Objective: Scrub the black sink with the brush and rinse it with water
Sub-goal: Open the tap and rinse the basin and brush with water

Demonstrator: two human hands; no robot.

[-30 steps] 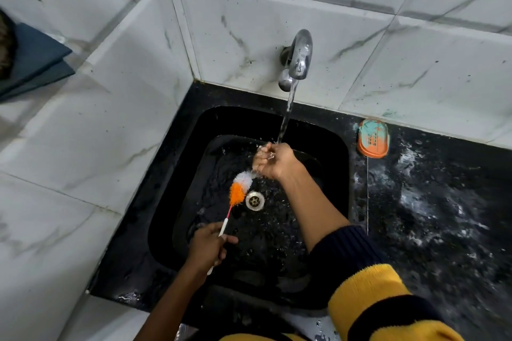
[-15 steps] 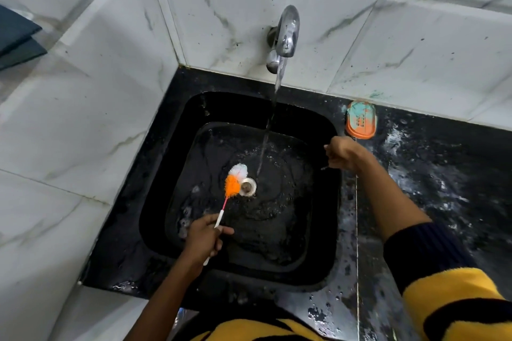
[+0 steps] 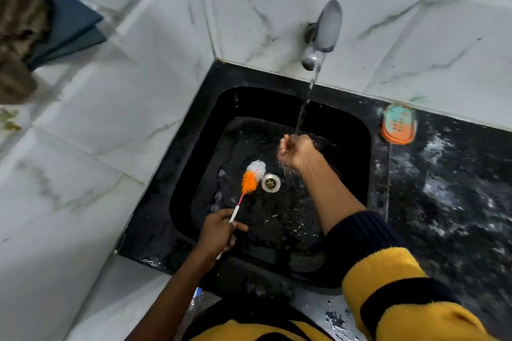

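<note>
Orange brush (image 3: 250, 178) in left hand (image 3: 219, 232).

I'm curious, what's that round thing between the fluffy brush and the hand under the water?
In the head view, the drain sits between brush head and right hand.

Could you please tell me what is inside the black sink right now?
Inside the black sink: brush beside the drain, right hand under running water. The right forearm hides part of the sink floor.
</note>
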